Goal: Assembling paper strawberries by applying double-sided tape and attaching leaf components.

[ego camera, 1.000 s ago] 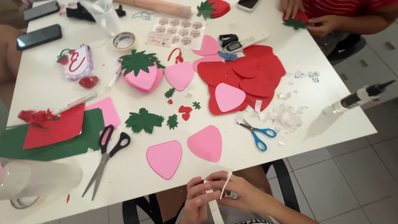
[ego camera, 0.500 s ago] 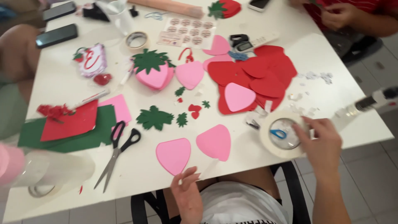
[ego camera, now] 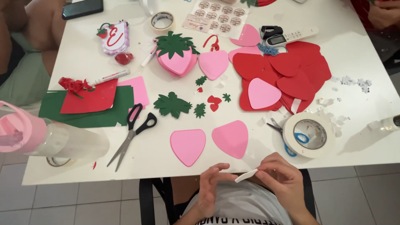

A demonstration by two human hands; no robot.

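Observation:
My left hand point(ego camera: 210, 187) and my right hand point(ego camera: 281, 179) meet just below the table's near edge and pinch a short white strip of tape point(ego camera: 246, 176) between their fingertips. Right above them on the white table point(ego camera: 83, 62) lie two pink foam heart shapes point(ego camera: 188, 146) point(ego camera: 230, 138). A white tape roll point(ego camera: 309, 134) rests to the right, on top of blue-handled scissors point(ego camera: 287, 143).
Black-handled scissors point(ego camera: 133, 133) lie left of the pink shapes. Red foam hearts point(ego camera: 287, 71), green leaf cutouts point(ego camera: 171, 105), green and red sheets point(ego camera: 87, 104), a marker point(ego camera: 110, 77) and a clear bottle with a pink lid point(ego camera: 37, 137) crowd the table. Other people sit at the left and far right.
My right hand left the tape roll on the table and came back to my left hand. Both now hold a white strip. The view has shifted closer.

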